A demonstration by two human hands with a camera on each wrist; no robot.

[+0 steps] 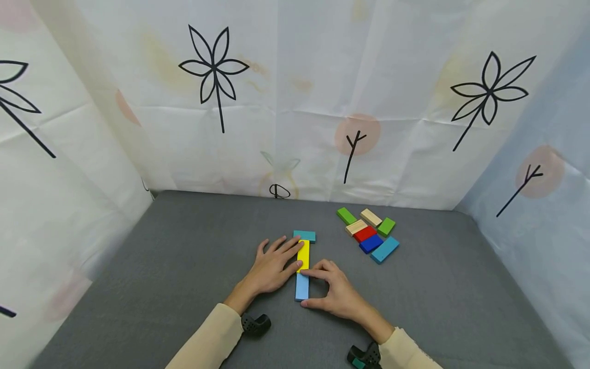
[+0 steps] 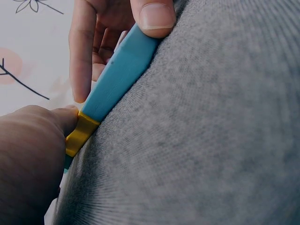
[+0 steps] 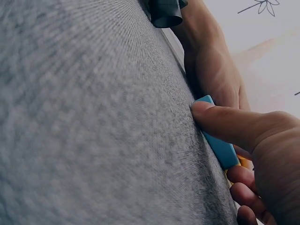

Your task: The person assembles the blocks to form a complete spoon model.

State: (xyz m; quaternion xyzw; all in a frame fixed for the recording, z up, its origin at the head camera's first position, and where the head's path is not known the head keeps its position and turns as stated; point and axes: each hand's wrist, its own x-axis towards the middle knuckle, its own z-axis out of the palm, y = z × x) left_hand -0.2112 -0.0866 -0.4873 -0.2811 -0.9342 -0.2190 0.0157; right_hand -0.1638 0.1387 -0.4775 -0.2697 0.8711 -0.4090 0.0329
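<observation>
Three flat blocks form a T on the grey table. A teal block (image 1: 309, 236) lies crosswise at the far end, a yellow block (image 1: 303, 252) runs toward me from it, and a light blue block (image 1: 301, 288) continues that line. My left hand (image 1: 271, 269) is spread out, its fingertips and thumb touching the yellow block's left side and top. With thumb and index finger at its two ends, my right hand (image 1: 340, 293) pinches the light blue block lengthwise. From the right wrist, the thumb (image 3: 220, 119) shows against the light blue block (image 3: 220, 150).
Farther back on the right lies a loose group of blocks: two green, two plain wood, a red block (image 1: 365, 233), a dark blue block (image 1: 371, 243) and another blue block (image 1: 384, 250). A patterned white cloth (image 1: 295, 102) hangs behind and beside the table (image 1: 207, 230).
</observation>
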